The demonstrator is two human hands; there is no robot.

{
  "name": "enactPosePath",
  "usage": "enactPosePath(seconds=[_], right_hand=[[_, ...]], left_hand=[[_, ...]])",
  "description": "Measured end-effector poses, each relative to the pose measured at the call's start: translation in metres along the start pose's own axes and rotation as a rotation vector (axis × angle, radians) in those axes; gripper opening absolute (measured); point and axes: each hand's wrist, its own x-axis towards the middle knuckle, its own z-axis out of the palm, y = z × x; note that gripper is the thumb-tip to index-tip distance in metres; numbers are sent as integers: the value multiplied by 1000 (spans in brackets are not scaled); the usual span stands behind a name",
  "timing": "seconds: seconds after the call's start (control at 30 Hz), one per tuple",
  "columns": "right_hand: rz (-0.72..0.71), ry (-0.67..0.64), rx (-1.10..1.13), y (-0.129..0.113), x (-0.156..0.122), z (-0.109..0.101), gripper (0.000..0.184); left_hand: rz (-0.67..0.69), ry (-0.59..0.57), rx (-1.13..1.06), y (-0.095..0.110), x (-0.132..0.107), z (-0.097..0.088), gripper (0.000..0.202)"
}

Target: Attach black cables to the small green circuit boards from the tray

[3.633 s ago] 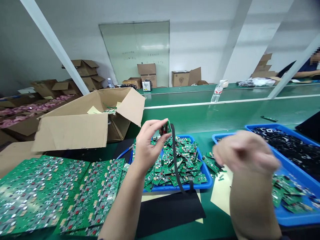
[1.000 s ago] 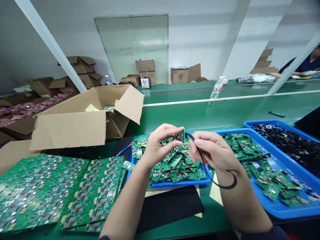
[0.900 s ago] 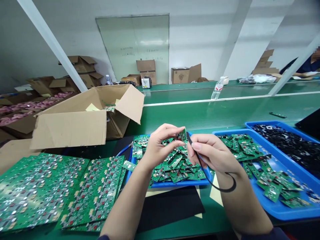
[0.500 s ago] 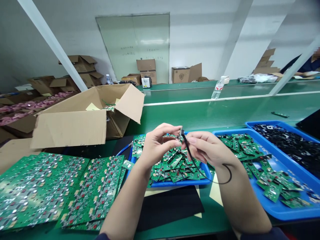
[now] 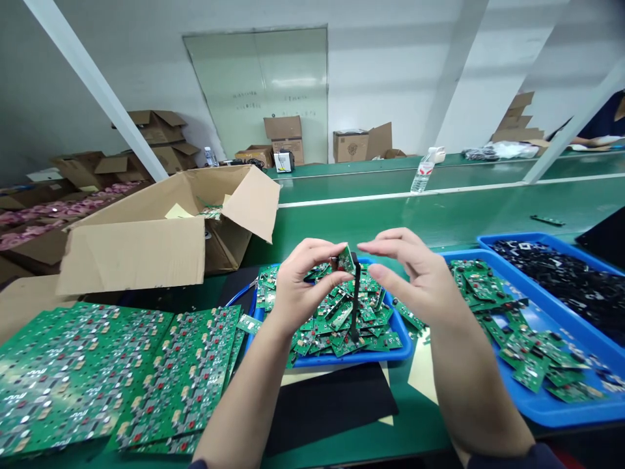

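Fingers, left hand (image 5: pixel 299 286): thumb and fingertips pinch a small circuit board (image 5: pixel 347 259) by its edges.
Fingers, right hand (image 5: pixel 415 277): spread, thumb parted from forefinger, gripping nothing, just beside the board.
Small circuit board: raised on edge over the central blue tray (image 5: pixel 404 352), between the two hands.
Black flat cable (image 5: pixel 356 299): hangs from the board's right side, down in front of the tray's loose boards (image 5: pixel 317 332).
Left bench: large board panels (image 5: pixel 63 371), overlapping.
Near edge: black sheet (image 5: pixel 332 410), lying flat.
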Motion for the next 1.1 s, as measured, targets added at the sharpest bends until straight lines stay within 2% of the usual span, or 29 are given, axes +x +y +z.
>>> enactPosePath(seconds=[0.1, 0.2, 0.27, 0.4, 0.5, 0.67, 0.77, 0.87, 1.0, 1.1], right_hand=[[-121, 25, -49, -2, -1, 7, 8], [-141, 74, -75, -3, -1, 12, 9], [-77, 48, -42, -2, -1, 14, 8], [116, -35, 173, -1, -1, 12, 7], [207, -18, 315, -2, 0, 11, 10], [294, -77, 646, 0, 2, 9, 15], [310, -179, 653, 0, 2, 7, 18], [284, -246, 518, -6, 0, 3, 15], [231, -255, 296, -14, 0, -4, 15], [195, -236, 177, -16, 1, -10, 15]], left_hand=[[60, 5, 108, -1, 1, 0, 33], [123, 12, 218, -1, 2, 1, 32], [160, 17, 264, 0, 2, 1, 31], [217, 22, 324, 2, 4, 2, 30], [296, 32, 465, 0, 4, 2, 28], [546, 113, 680, -6, -2, 1, 21], [666, 124, 703, -9, -4, 1, 19], [593, 102, 655, -8, -2, 1, 13], [471, -24, 588, -4, 1, 0, 9], [452, -12, 568, -3, 1, 0, 9]])
